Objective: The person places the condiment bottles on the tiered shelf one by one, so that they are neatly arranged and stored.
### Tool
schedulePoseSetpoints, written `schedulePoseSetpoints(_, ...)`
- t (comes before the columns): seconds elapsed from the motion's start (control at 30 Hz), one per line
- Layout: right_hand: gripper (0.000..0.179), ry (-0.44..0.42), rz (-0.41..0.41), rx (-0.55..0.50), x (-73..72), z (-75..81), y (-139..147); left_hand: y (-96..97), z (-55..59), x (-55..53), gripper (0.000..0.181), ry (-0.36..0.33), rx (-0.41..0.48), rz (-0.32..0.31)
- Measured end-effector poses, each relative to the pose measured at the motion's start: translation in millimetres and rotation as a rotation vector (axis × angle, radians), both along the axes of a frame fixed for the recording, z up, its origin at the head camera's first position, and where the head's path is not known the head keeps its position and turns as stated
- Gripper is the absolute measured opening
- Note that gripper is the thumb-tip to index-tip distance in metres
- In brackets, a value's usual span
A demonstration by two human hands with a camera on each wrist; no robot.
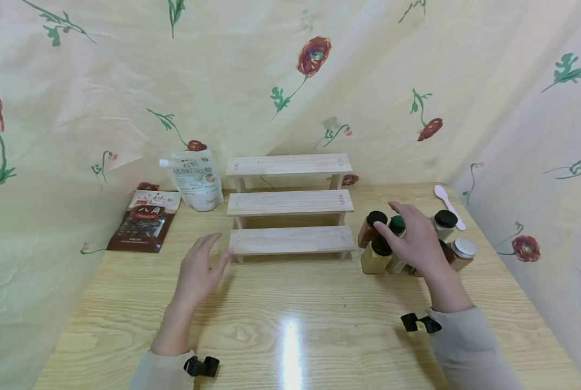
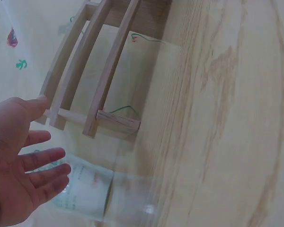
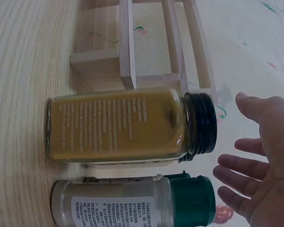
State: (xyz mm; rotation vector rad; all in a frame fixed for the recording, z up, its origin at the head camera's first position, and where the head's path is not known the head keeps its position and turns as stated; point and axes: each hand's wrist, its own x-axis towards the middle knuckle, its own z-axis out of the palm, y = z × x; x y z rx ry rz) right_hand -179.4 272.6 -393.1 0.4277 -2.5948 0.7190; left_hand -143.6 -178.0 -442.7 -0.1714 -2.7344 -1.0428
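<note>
My right hand (image 1: 415, 239) hovers over a cluster of spice jars at the right, fingers spread and nothing between them. Under its thumb stands a square glass jar of yellow-brown powder (image 1: 375, 262) with a black lid. Beside it in the right wrist view is a labelled jar with a green cap (image 3: 194, 201); its neighbours are partly hidden by the hand. My left hand (image 1: 196, 275), also empty with fingers apart, is held by the left end of a three-step wooden rack (image 1: 290, 202). The rack's steps are bare.
A white spouted pouch (image 1: 197, 181) stands left of the rack, with a brown packet (image 1: 144, 222) lying beside it. A silver-lidded jar (image 1: 463, 252) is at the cluster's right edge. Behind it lies a pale spoon (image 1: 449, 207). Floral cloth (image 1: 251, 81) hangs behind the table.
</note>
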Motion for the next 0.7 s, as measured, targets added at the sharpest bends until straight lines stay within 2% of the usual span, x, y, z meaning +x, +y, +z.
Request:
schedulePoseSetpoints(0.23, 0.056, -0.026, 0.018, 0.008, -12.8, -3.4, 7, -0.2, -11.5, -5.7, 0.052, -0.017, 0.153, 0.013)
schedulePoseSetpoints(0.5, 0.057, -0.082, 0.038, -0.014, -24.2, -6.1, 11, 5.9, -22.1, -10.4, 0.046, -0.116, 0.361, 0.056)
schedulePoseSetpoints(0.7, 0.057, -0.186, 0.101, 0.015, -32.4, -7.0, 15, 10.5, -28.1, -15.6, 0.038, -0.153, 0.414, 0.095)
